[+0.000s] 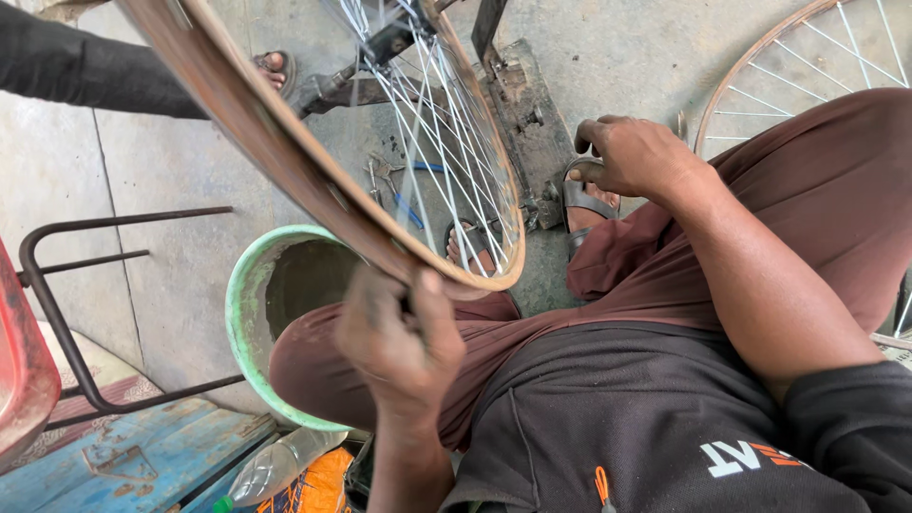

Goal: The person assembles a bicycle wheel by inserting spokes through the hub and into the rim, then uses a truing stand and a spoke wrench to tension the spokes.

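Right now your left hand (399, 337) is gripping the near edge of the rusty spoked wheel rim (285, 161), fingers curled tight around it, and the rim is rising tilted above your knees. Just left of the rim's near edge a green bucket (242, 313) is standing on the concrete floor. Beyond the rim's right side, your right hand (632, 157) is resting on your raised knee, fingers bent and closed on nothing that shows. Farther right, a second spoked wheel (807, 66) is lying flat; far left, another person's dark sleeve (85, 66) is reaching in.
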